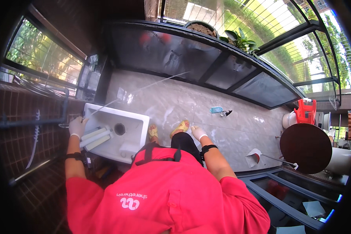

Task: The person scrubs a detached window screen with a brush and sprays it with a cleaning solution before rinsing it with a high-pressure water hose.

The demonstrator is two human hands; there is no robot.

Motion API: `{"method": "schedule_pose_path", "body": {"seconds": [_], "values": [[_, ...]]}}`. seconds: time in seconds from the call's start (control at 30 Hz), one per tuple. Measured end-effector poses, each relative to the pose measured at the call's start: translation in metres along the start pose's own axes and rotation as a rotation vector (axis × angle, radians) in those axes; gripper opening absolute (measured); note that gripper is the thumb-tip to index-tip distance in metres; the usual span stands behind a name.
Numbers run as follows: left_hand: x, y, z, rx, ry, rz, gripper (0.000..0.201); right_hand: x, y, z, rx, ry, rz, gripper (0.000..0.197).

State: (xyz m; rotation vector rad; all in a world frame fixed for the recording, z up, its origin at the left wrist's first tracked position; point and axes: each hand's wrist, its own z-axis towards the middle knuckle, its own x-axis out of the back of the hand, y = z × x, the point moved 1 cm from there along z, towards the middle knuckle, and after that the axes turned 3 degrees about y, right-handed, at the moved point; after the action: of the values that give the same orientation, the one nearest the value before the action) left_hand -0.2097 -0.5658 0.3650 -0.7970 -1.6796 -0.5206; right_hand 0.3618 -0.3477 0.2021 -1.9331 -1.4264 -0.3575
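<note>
My left hand (78,126), in a white glove, is at the left rim of a white sink (143,136). Its fingers are closed around the near end of a long, thin, pale pole (152,84), which slants over the sink toward the far dark panels. Just right of that hand, a white and pale-green roller-like piece (96,137) lies in the basin beside the round drain. Whether it joins the pole is unclear. My right hand (199,133), also gloved, hangs over the tiled floor right of my feet, its fingers curled; anything inside them is hidden.
A blue cloth-like item (216,110) and a clear spray bottle (225,113) lie on the wet-looking floor (175,99). To the right are a dustpan (254,156), a round dark tabletop (306,148) and a red stool (305,111). Dark panels under a windowsill bound the far side.
</note>
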Motion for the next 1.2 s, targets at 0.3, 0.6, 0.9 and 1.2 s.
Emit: {"method": "schedule_pose_path", "body": {"seconds": [0.3,0.6,0.9,1.2], "values": [[0.022,0.006,0.017,0.102,0.041,-0.198,0.046,0.033,0.032,0.018,-0.059,-0.012,-0.121,0.051],[0.008,0.022,0.032,0.154,-0.004,-0.066,0.054,0.035,0.022,0.034,0.084,0.124,-0.15,0.05],[-0.033,0.017,0.042,0.101,0.002,0.071,0.05,-0.003,0.052,0.055,-0.005,0.227,0.159,0.051],[-0.016,0.016,0.034,0.058,0.137,-0.04,0.05,-0.015,0.042,0.015,-0.168,0.04,0.017,0.055]]}}
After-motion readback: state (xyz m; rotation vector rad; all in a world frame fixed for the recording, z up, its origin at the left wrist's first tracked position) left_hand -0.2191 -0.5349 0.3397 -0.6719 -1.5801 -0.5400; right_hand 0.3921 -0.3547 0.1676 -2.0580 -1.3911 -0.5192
